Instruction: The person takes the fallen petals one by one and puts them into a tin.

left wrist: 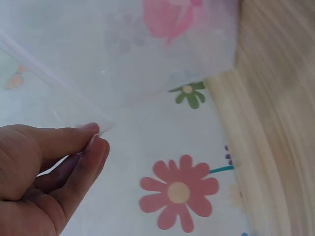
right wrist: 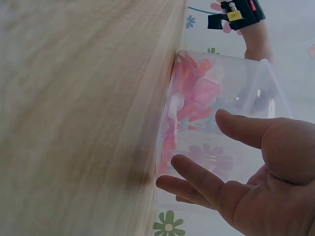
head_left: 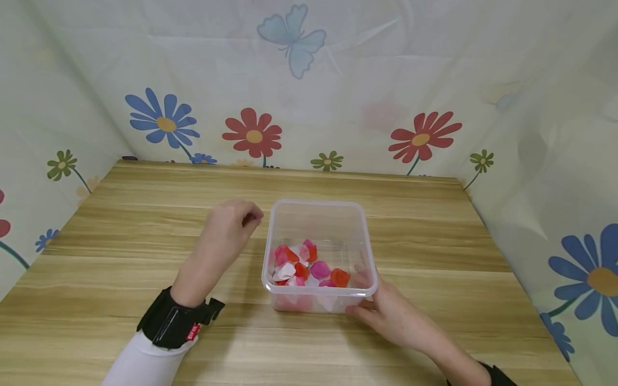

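Near the middle of the wooden table [head_left: 145, 321], a clear plastic container [head_left: 318, 214] is sitting upright with no lid on it, and the right hand [head_left: 393, 316] is resting against its near right corner, fingers straight and relaxed along the wall, steadying rather than clamping. Left of the container, the left hand [head_left: 232, 225] is hovering with its fingertips [left wrist: 93, 135] pinched together; whether anything is caught between them, I cannot tell. Inside, loose petals [head_left: 304, 265] in red, pink and white are lying in a shallow heap toward the near side. Thin walls suggest a light, slightly flexible, smooth tub, best taken by two opposite sides; the petals look soft, featherlight and easily scattered.
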A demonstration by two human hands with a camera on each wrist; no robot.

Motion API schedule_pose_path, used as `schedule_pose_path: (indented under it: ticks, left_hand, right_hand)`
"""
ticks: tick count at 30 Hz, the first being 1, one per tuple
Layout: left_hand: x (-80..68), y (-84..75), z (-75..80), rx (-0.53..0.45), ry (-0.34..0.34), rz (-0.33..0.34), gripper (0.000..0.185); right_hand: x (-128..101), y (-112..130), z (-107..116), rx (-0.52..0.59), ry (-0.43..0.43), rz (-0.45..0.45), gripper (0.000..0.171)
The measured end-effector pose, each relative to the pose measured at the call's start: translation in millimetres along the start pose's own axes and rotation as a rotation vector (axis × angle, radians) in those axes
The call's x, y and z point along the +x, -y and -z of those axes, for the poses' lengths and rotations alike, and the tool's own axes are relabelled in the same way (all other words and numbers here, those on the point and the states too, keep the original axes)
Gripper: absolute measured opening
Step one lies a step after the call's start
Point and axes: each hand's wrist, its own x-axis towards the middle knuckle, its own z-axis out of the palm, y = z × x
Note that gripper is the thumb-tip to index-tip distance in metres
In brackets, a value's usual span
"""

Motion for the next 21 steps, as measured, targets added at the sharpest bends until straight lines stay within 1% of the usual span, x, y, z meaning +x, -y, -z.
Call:
schedule_pose_path:
  ticks: [3,6,8,10,13,16,18,21]
  left_hand:
    - [-3.0,-12.8,4.6,-0.030,-0.063,-0.057,0.015]
    - [-6.4,-24.1,7.7,-0.063,-0.105,-0.116,0.018]
    - [-8.4,-31.0,9.1,-0.089,-0.120,-0.158,0.020]
    - [-9.8,-36.6,9.2,-0.109,-0.117,-0.204,0.020]
    - [-11.5,-43.5,6.5,-0.130,-0.073,-0.271,0.020]
    - [-13.3,-47.8,1.3,-0.121,-0.009,-0.314,0.021]
    - [-14.4,-49.9,-1.8,-0.107,0.034,-0.332,0.023]
    - [-15.9,-51.1,-5.5,-0.087,0.100,-0.340,0.025]
  right_hand:
    - [0,0,0,-0.004,-0.002,0.003,0.034]
    - [1,-1,-1,-0.003,-0.004,0.007,0.036]
    - [1,-1,-1,0.002,-0.005,0.009,0.037]
    - [2,-2,-2,0.004,-0.005,0.014,0.038]
    - [2,-2,-2,-0.001,-0.009,0.013,0.037]
    - [1,-2,-2,-0.002,-0.011,0.011,0.034]
    - [1,-2,-2,0.001,-0.009,0.011,0.033]
    - [0,-2,-2,0.004,-0.007,0.011,0.032]
